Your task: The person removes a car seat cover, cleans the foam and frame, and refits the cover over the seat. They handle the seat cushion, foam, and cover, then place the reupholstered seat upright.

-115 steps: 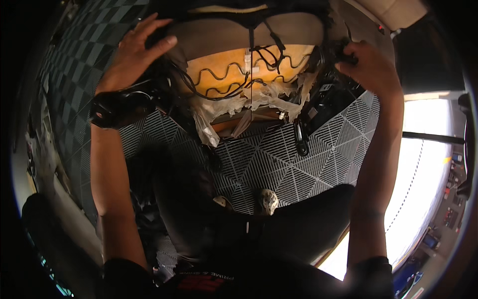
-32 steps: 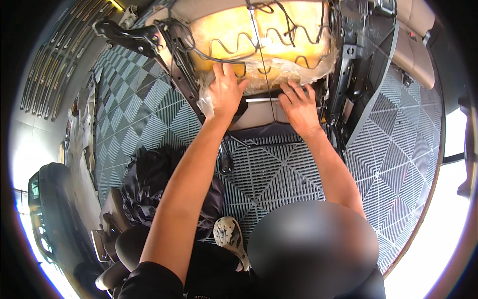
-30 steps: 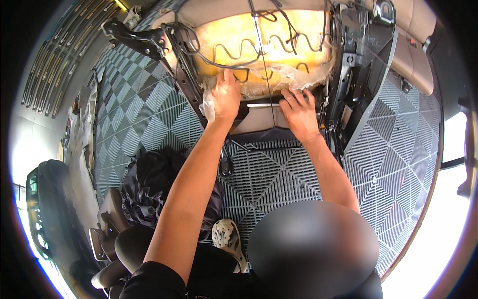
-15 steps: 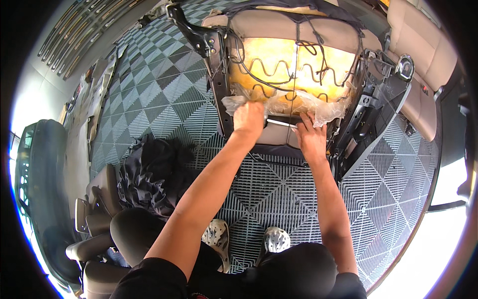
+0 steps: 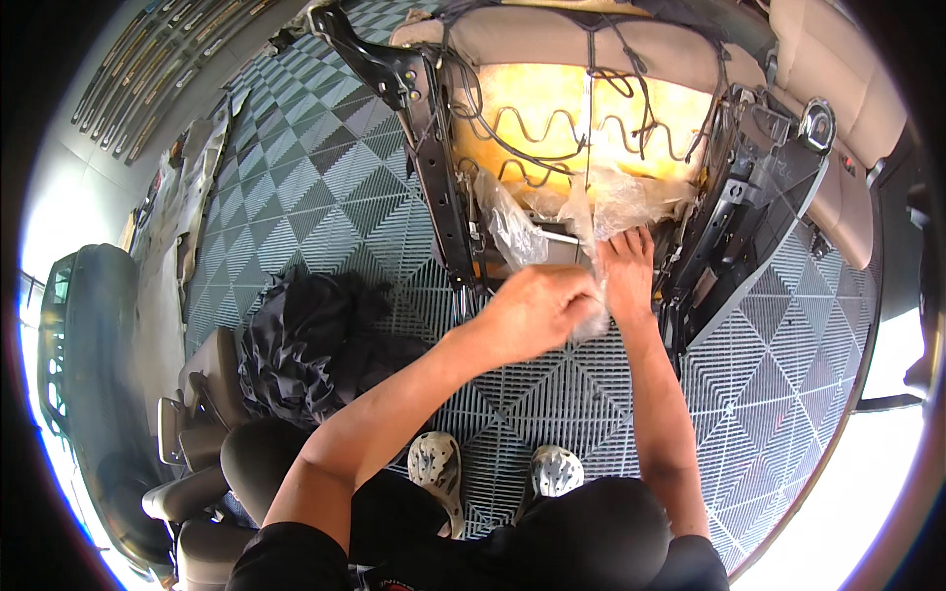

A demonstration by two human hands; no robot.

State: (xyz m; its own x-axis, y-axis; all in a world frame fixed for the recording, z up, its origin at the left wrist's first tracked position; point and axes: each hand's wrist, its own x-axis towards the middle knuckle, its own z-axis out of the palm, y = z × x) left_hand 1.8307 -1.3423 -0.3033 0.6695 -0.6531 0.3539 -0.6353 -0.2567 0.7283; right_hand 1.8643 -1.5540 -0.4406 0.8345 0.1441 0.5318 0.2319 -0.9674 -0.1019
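Note:
An upturned car seat (image 5: 527, 44) lies in front of me, showing yellow foam (image 5: 532, 89), wavy wire springs (image 5: 537, 120) and dark wiring. Crumpled clear plastic film (image 5: 641, 200) crosses its near part. My left hand (image 5: 547, 310) is closed on a strip of this film, pulled taut toward me and hanging below the fingers. Beside it, my right hand (image 5: 628, 271) lies with fingers stretched out against the film and the seat's near edge. A pale metal rod (image 5: 562, 237) shows between the hands; the right fingertips are partly hidden by film.
Black metal side frames (image 5: 434, 187) flank the seat, with a round chrome-rimmed part (image 5: 817, 126) at the right. Black cloth (image 5: 305, 340) is heaped on the tiled floor (image 5: 739, 394) to the left. Tan seat parts (image 5: 212, 374) stand lower left; another beige seat (image 5: 838, 79) is far right.
My left hand has moved toward me and right, drawing the film out in a strip. The right hand has shifted slightly nearer, its fingers still at the seat's edge.

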